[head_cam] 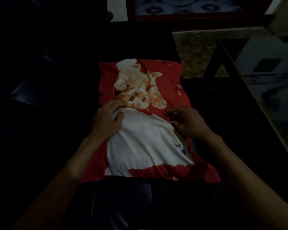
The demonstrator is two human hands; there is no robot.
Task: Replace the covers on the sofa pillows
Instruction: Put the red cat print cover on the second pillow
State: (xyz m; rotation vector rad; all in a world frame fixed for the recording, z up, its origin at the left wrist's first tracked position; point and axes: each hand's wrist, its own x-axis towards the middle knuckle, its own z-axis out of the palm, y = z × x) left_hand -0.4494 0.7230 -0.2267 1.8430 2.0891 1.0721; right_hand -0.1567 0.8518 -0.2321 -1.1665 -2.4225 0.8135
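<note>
On the dark sofa (40, 80), which fills most of the dim view, lies the pillow (145, 117), long side running away from the person, its near end at the seat's front edge. Red cover (171, 90) over it, printed with an orange kitten upside down to the camera, and a big white patch spreading across the near half. To the right, a glass-topped table (263, 83) with a dark frame, and beyond it a patch of speckled floor (196, 52). Both bare forearms reach in from the bottom corners. Left hand (108, 122) sits on the pillow's left edge, fingers curled over a fold of the white cloth, thumb pressing it. Right hand (188, 122) is on the right side of the pillow, fingers bent and pinching at the fabric where red meets white; blurred, so how firm that pinch is I can't tell. Near the right wrist, a small blue mark (183, 151) shows on the white.
</note>
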